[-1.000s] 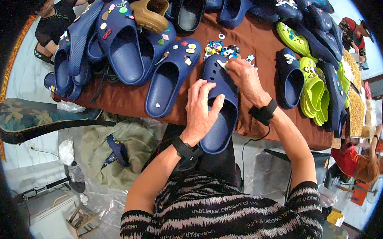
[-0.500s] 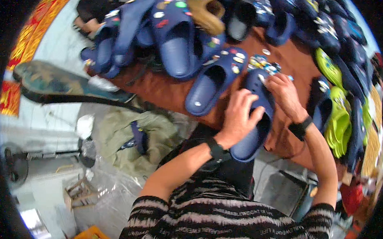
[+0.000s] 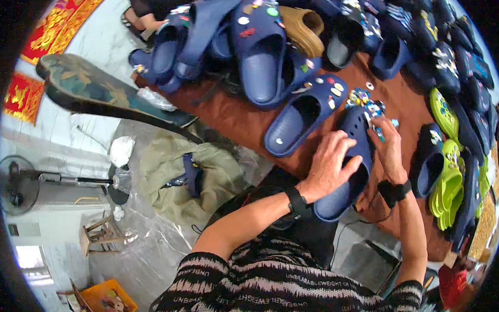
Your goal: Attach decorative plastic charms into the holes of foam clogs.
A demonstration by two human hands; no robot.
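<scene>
A navy clog slipper (image 3: 352, 135) lies on the brown table (image 3: 243, 120) in front of me. My left hand (image 3: 331, 164) grips its side and heel, fingers spread over the opening. At the toe, my right hand (image 3: 388, 147) pinches a small charm against the upper, close to a heap of small coloured charms (image 3: 364, 99). Each of my wrists wears a black band.
Another navy slipper with charms (image 3: 303, 114) lies just left of mine. Piles of navy slippers (image 3: 257, 51) fill the table's back, and lime-green ones (image 3: 448, 176) sit at right. On the floor at left are an olive bag (image 3: 176, 172), a fan (image 3: 19, 183) and a wooden stool (image 3: 101, 235).
The view has swung so the table sits further right and up. My hands stay on the same slipper, the right one working at its toe.
</scene>
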